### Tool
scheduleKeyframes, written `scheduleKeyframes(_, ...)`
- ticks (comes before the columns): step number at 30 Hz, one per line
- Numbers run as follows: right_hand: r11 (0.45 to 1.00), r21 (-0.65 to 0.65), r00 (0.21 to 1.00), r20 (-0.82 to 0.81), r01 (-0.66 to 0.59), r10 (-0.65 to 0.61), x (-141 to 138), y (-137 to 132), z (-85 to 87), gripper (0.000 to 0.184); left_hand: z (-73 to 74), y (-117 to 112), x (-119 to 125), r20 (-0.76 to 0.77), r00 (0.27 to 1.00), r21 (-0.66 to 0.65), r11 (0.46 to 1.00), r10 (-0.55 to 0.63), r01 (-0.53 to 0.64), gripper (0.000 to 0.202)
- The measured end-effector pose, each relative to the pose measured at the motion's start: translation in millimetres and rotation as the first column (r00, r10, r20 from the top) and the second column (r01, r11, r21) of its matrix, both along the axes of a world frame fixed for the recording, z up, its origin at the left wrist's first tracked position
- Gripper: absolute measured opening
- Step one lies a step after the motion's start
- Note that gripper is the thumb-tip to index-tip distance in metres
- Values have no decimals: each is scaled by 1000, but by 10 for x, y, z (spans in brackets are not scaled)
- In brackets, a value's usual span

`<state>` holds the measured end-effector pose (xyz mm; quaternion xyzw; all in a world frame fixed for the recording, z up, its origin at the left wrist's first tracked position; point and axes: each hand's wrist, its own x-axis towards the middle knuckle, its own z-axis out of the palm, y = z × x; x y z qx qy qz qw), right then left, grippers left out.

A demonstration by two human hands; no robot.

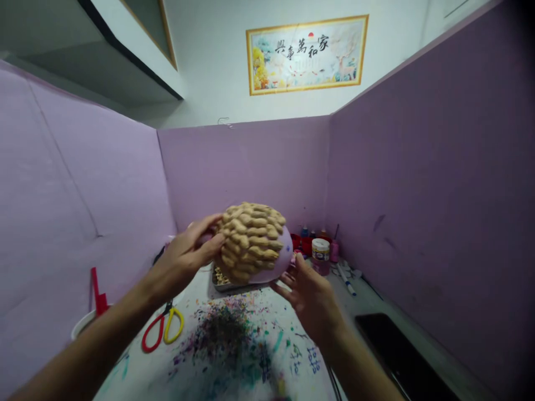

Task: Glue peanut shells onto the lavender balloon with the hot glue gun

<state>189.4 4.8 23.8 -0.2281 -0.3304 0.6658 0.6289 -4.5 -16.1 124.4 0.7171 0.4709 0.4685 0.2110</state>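
Observation:
My left hand grips a rounded pink form from its left side; the form is covered with rows of stuck-on peanut shells. It is held up in the air over a metal tray that has loose shells in it. My right hand is under the form's lower right edge, palm up, fingers spread, touching or almost touching it.
Red and yellow scissors lie on the paint-stained table at the left. A white-lidded jar and small paint bottles stand at the back right. A dark phone lies at the right. Purple walls enclose the desk.

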Motion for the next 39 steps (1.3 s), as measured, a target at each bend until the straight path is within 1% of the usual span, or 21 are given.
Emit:
scheduleKeyframes(1,999,10,991,126,46,-46,20,14,-12,41,-224,13,-114,199,980,-102,995,18,3,48)
scheduleKeyframes(2,996,34,966,243,80,-86,22,34,-24,45,-454,27,-210,400,914,-187,982,63,14,48)
scheduleKeyframes(3,992,70,931,345,101,-119,7,60,-37,46,-682,40,-282,555,826,-264,963,103,58,47)
scheduleKeyframes(4,987,116,889,433,107,-147,-24,92,-50,47,-899,49,-331,653,745,-344,930,136,132,44)
scheduleKeyframes(6,969,220,782,584,107,-219,-121,168,-81,46,-1275,42,-361,760,610,-441,868,226,227,35)
scheduleKeyframes(7,959,263,721,645,101,-253,-181,210,-100,45,-1423,25,-353,790,557,-467,842,258,272,32)
scheduleKeyframes(9,949,305,627,724,85,-288,-305,296,-146,42,-1637,-32,-324,804,495,-523,786,328,330,27)
scheduleKeyframes(10,949,306,606,743,71,-285,-364,337,-172,40,-1706,-68,-315,801,475,-549,765,365,338,27)
scheduleKeyframes(13,957,290,606,761,1,-231,-512,441,-254,31,-1817,-171,-358,771,439,-617,714,462,331,30)
scheduleKeyframes(15,955,292,619,760,-55,-197,-579,494,-308,29,-1866,-209,-449,723,460,-675,669,515,311,37)
scheduleKeyframes(18,949,295,655,739,-106,-157,-626,562,-397,34,-1966,-185,-628,595,523,-769,621,610,151,60)
scheduleKeyframes(19,949,297,669,727,-106,-153,-627,585,-431,36,-2006,-156,-685,572,526,-772,630,630,86,66)
scheduleKeyframes(21,949,303,714,684,-91,-150,-612,632,-503,38,-2076,-79,-778,585,511,-732,682,630,-4,72)
scheduleKeyframes(23,949,308,771,620,-66,-147,-582,675,-572,37,-2113,4,-834,621,505,-678,734,600,-38,72)
scheduleKeyframes(24,952,302,793,591,-52,-144,-565,691,-603,37,-2115,41,-847,624,511,-663,747,591,-55,72)
scheduleKeyframes(26,964,265,813,566,-22,-137,-529,704,-656,40,-2098,93,-854,597,541,-654,750,592,-99,72)
scheduleKeyframes(28,979,205,809,577,-8,-114,-496,686,-702,44,-2070,116,-854,551,571,-658,738,609,-151,70)
scheduleKeyframes(30,988,154,802,591,-14,-81,-470,642,-751,47,-2055,120,-866,510,584,-655,725,631,-211,66)
scheduleKeyframes(32,990,131,809,586,-42,-43,-455,590,-804,47,-2055,124,-894,494,584,-618,733,644,-285,62)
scheduleKeyframes(35,983,147,842,540,-112,16,-459,546,-868,48,-2049,162,-936,508,572,-549,754,644,-361,56)
scheduleKeyframes(39,955,215,882,465,-203,83,-521,585,-840,51,-1997,237,-960,541,533,-569,750,650,-337,45)
